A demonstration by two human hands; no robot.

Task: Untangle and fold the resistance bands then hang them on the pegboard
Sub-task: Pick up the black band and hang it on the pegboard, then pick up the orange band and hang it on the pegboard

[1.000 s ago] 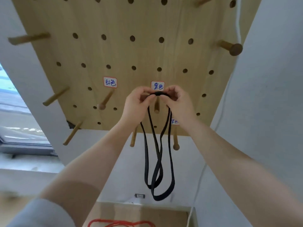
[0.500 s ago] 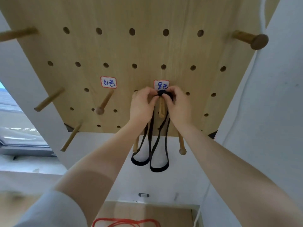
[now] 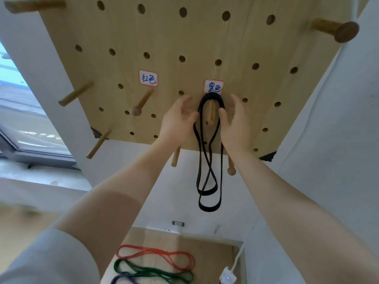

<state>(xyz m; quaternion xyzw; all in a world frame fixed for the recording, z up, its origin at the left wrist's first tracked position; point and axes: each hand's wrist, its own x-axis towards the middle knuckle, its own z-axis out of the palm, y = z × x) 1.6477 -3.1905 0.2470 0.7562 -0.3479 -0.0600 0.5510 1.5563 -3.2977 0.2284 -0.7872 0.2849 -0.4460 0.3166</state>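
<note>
I see the thin, flat black band (image 3: 209, 152), folded into long rubbery loops, hanging over a round wooden peg (image 3: 210, 112) on the pale, smooth-grained pegboard (image 3: 205, 35). My left hand (image 3: 178, 121) sits at the band's 9 o'clock and my right hand (image 3: 233, 124) at 3 o'clock, both with fingers relaxed, holding nothing. Red (image 3: 158, 256), green (image 3: 151, 271) and purple (image 3: 125, 280) bands lie on the wooden counter (image 3: 213, 255) at 6 o'clock.

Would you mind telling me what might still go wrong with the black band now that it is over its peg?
The black band hangs in twisted, uneven loops on the short peg, so it may slide off. The left hand and right hand flank it closely and could snag a strand.
</note>
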